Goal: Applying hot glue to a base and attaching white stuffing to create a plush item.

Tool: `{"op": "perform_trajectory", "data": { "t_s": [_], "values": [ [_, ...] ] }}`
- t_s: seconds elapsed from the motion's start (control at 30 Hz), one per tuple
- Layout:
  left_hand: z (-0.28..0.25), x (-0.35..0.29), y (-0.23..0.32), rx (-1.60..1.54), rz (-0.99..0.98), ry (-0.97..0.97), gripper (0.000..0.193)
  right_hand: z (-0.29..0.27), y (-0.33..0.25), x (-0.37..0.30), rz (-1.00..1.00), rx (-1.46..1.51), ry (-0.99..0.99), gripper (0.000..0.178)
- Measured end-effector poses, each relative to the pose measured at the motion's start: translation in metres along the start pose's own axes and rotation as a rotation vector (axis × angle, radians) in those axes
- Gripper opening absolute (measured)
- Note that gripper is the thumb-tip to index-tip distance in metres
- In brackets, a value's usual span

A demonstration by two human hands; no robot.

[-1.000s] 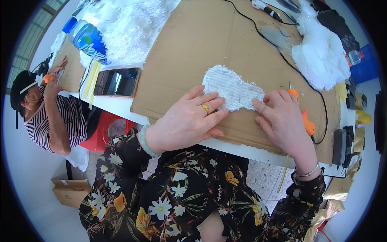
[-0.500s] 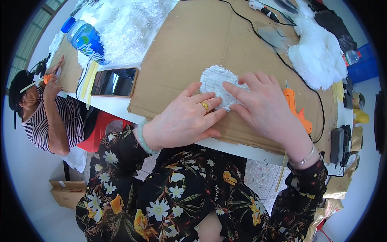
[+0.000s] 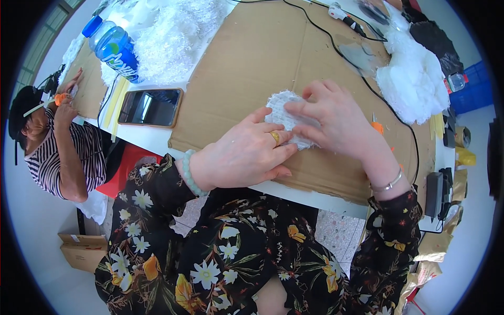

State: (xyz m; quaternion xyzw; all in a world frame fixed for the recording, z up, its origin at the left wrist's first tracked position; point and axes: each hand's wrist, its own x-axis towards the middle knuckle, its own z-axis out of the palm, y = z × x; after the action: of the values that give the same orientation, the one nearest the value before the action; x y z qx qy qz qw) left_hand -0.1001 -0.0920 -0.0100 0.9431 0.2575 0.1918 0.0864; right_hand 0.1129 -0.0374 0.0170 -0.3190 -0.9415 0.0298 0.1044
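A round white fuzzy fabric piece (image 3: 280, 107) lies on the brown cardboard sheet (image 3: 236, 63). My left hand (image 3: 247, 149) rests its outstretched fingertips on the near left edge of the piece, covering that part. Over its right side is my right hand (image 3: 336, 118), slightly blurred, with thumb and forefinger apart and the other fingers curled; whether it touches the fabric I cannot tell. An orange glue gun (image 3: 377, 127) lies just beyond my right wrist, mostly hidden by my arm.
A phone (image 3: 150, 107), a blue-capped bottle (image 3: 113, 50) and white fluffy material (image 3: 168, 42) sit at the left. A white glue gun (image 3: 344, 17), black cord (image 3: 336, 44) and stuffing (image 3: 412, 79) are at the far right. A person in stripes (image 3: 65, 152) works at the left.
My right hand has lifted slightly and its fingers have drawn back from the fabric piece. My left hand stays on it. The view has shifted a little.
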Motion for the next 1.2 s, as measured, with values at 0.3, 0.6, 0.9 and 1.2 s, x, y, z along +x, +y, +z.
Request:
{"op": "perform_trajectory", "data": {
  "t_s": [0.3, 0.6, 0.9, 1.2],
  "values": [
    [0.001, 0.005, 0.001, -0.021, 0.01, 0.006, 0.039, -0.003, 0.033, -0.012, 0.149, -0.081, 0.07, 0.032],
    [0.003, 0.007, -0.005, -0.013, 0.042, 0.09, 0.033, -0.082, 0.019, -0.12, 0.452, -0.031, 0.081, 0.052],
    [0.003, 0.01, -0.012, -0.106, -0.079, 0.114, 0.024, -0.05, 0.01, -0.168, 0.591, 0.093, -0.094, 0.075],
    [0.005, 0.006, -0.02, -0.233, -0.106, 0.193, 0.013, -0.046, 0.024, -0.165, 0.538, 0.137, -0.113, 0.061]
  ]
}}
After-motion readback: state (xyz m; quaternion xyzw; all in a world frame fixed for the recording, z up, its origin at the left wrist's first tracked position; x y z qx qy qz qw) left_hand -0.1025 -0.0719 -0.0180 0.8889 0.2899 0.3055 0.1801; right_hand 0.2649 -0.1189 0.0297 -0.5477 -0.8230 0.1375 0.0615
